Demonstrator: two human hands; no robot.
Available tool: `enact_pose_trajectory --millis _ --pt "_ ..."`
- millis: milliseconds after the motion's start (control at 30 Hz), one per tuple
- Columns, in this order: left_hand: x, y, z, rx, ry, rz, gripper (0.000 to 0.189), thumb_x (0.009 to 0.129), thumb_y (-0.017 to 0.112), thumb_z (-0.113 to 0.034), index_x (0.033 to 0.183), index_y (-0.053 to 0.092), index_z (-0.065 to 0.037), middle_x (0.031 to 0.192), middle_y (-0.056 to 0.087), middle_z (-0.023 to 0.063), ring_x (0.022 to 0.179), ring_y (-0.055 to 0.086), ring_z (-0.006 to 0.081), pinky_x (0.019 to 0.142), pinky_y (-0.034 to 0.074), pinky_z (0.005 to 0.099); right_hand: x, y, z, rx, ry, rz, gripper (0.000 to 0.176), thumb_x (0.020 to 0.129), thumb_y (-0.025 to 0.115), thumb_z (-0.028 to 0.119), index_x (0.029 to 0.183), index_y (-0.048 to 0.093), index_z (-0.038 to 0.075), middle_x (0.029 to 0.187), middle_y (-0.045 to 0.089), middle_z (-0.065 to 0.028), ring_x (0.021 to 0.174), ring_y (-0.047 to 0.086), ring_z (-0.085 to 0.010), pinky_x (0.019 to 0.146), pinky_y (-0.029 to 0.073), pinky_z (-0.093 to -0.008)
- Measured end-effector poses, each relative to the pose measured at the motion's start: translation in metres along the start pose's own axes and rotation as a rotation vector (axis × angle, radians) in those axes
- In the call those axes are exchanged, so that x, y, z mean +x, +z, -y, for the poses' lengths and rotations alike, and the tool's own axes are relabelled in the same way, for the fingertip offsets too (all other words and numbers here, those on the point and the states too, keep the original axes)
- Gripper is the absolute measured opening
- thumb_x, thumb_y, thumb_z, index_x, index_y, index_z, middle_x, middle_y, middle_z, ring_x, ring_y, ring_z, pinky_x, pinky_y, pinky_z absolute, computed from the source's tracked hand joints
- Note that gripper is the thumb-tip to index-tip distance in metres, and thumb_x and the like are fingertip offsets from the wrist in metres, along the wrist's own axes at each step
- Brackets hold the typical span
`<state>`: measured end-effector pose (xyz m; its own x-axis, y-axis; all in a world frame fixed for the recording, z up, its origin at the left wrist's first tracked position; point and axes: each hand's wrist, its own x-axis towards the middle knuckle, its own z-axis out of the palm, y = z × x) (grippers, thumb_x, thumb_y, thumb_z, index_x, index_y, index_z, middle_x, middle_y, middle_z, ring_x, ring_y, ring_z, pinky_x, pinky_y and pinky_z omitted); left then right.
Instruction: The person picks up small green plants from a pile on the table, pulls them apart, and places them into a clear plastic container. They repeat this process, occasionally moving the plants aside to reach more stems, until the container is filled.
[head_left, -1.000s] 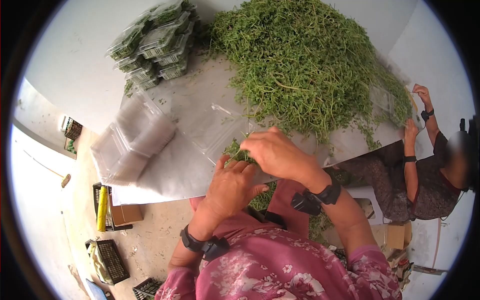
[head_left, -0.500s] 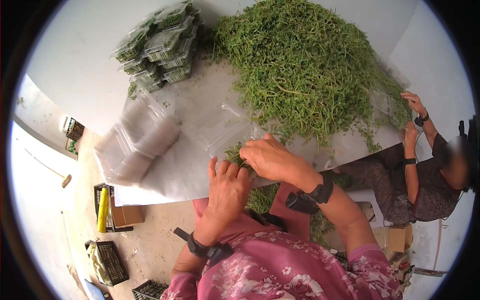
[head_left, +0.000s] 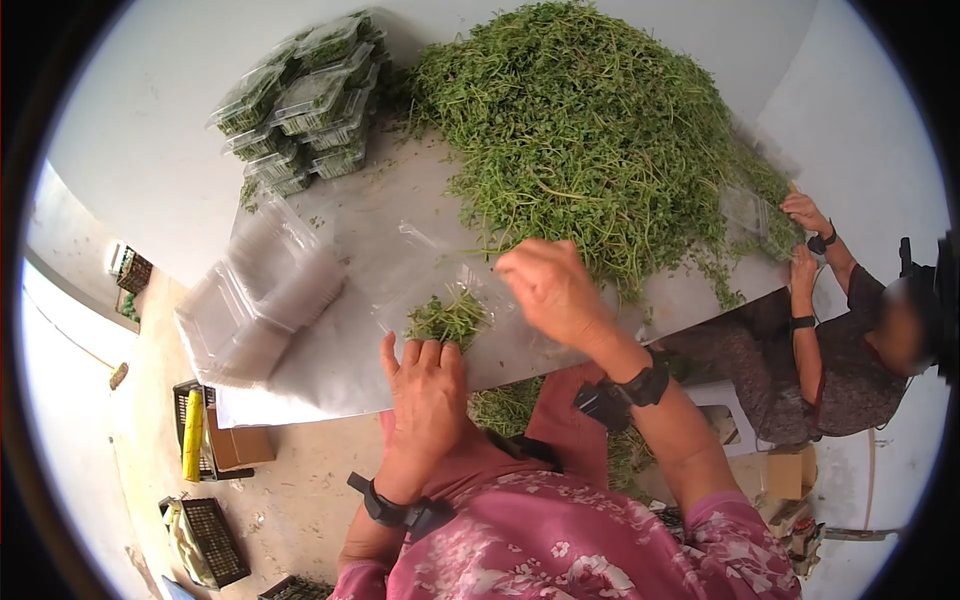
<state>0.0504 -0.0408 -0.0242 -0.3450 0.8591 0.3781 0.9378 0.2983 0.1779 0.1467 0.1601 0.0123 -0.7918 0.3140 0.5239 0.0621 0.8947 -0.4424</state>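
Observation:
A clear plastic clamshell container (head_left: 393, 312) lies open on the table in front of me, with a small bunch of leafy greens (head_left: 450, 318) in it. My left hand (head_left: 428, 395) rests at its near side, fingers bent over the edge against the greens and thumb spread out to the left. To the right and above the container is my right hand (head_left: 550, 290), its fingers curled closed near the big heap of greens (head_left: 600, 150). Thin stems show beside its fingertips; what it pinches, if anything, is hidden.
Nested clear containers (head_left: 255, 290) stand at the left of the table (head_left: 400, 190). Filled, closed boxes (head_left: 310, 100) are stacked behind them. On the right a co-worker (head_left: 840, 360) handles another container (head_left: 750, 215). Black crates (head_left: 215, 535) and a cardboard box (head_left: 240, 445) sit on the floor.
My right hand has lifted off the container and moved right toward the heap. My left hand stays at the near edge, and the greens in the container now show. The view has shifted slightly.

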Motion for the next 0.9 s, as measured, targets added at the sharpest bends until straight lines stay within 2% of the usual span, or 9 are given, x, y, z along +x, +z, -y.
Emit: enact_pose_trajectory --millis 67,133,233,333,467,567,767,867,900 --pt "-0.001 -0.001 0.002 0.018 -0.018 0.006 0.020 0.084 0.063 -0.011 0.103 0.061 -0.004 0.091 0.057 0.0101 0.097 0.056 0.0297 0.110 0.029 0.0628 0.007 -0.010 -0.017 0.026 0.189 0.002 0.010 0.088 0.063 0.001 0.097 0.066 0.003 0.087 0.064 -0.0116 0.086 0.063 -0.0311 0.075 0.048 -0.0417" --pt "-0.001 0.000 0.004 0.018 -0.011 0.004 0.031 0.085 0.065 -0.013 0.113 0.061 -0.002 0.096 0.058 0.0111 0.101 0.056 0.0304 0.111 0.028 0.0626 0.014 -0.012 -0.033 -0.073 0.197 0.035 0.013 0.088 0.062 0.000 0.100 0.066 0.002 0.089 0.063 -0.0134 0.088 0.063 -0.0338 0.074 0.050 -0.0422" --pt "0.000 -0.006 -0.005 -0.036 -0.001 -0.037 0.047 0.078 0.076 -0.017 0.120 0.061 -0.004 0.107 0.061 0.0100 0.110 0.055 0.0303 0.112 0.026 0.0585 0.027 0.000 -0.044 -0.166 0.159 0.081 0.017 0.087 0.062 -0.002 0.103 0.066 0.002 0.096 0.062 -0.0151 0.089 0.063 -0.0359 0.075 0.051 -0.0430" --pt "0.000 -0.011 -0.009 -0.080 0.014 -0.045 0.053 0.076 0.080 -0.020 0.123 0.060 -0.004 0.116 0.060 0.0111 0.117 0.053 0.0315 0.113 0.025 0.0577 0.036 0.024 -0.046 -0.217 0.079 0.165 0.019 0.088 0.060 -0.002 0.105 0.066 0.002 0.102 0.060 -0.0159 0.091 0.062 -0.0368 0.078 0.052 -0.0447" --pt "-0.003 -0.014 -0.004 -0.129 0.043 -0.108 0.049 0.077 0.079 -0.021 0.120 0.062 -0.004 0.117 0.059 0.0126 0.119 0.053 0.0335 0.112 0.025 0.0570 0.031 0.054 -0.063 -0.368 0.005 0.259 0.014 0.090 0.055 0.000 0.101 0.063 0.001 0.105 0.058 -0.0168 0.092 0.060 -0.0382 0.081 0.051 -0.0468" --pt "-0.007 -0.017 0.001 -0.143 0.048 -0.122 0.045 0.078 0.078 -0.020 0.117 0.063 -0.004 0.117 0.060 0.0127 0.119 0.053 0.0342 0.112 0.025 0.0566 0.034 0.044 -0.053 -0.340 0.191 0.395 0.018 0.083 0.056 -0.005 0.099 0.062 -0.001 0.108 0.059 -0.0180 0.107 0.059 -0.0367 0.093 0.048 -0.0481" --pt "-0.008 -0.018 0.005 -0.179 0.065 -0.133 0.040 0.079 0.077 -0.019 0.114 0.065 -0.004 0.116 0.060 0.0125 0.119 0.053 0.0344 0.112 0.026 0.0569 0.022 0.020 -0.052 -0.155 0.210 0.226 0.007 0.089 0.055 -0.001 0.095 0.058 0.000 0.098 0.061 -0.0187 0.092 0.062 -0.0393 0.083 0.051 -0.0487" --pt "-0.007 -0.018 0.006 -0.202 0.074 -0.155 0.038 0.079 0.077 -0.019 0.112 0.065 -0.004 0.116 0.060 0.0122 0.118 0.054 0.0339 0.112 0.027 0.0571 0.023 0.007 -0.061 0.070 0.181 -0.017 0.006 0.090 0.057 0.001 0.096 0.057 0.000 0.091 0.062 -0.0194 0.078 0.063 -0.0398 0.073 0.053 -0.0456" --pt "-0.006 -0.019 0.006 -0.210 0.076 -0.162 0.038 0.079 0.076 -0.018 0.112 0.065 -0.005 0.116 0.060 0.0121 0.118 0.054 0.0338 0.112 0.027 0.0571 0.026 -0.002 -0.059 0.122 0.275 -0.071 0.005 0.092 0.058 0.001 0.096 0.057 -0.001 0.086 0.065 -0.0157 0.071 0.065 -0.0295 0.066 0.054 -0.0369"
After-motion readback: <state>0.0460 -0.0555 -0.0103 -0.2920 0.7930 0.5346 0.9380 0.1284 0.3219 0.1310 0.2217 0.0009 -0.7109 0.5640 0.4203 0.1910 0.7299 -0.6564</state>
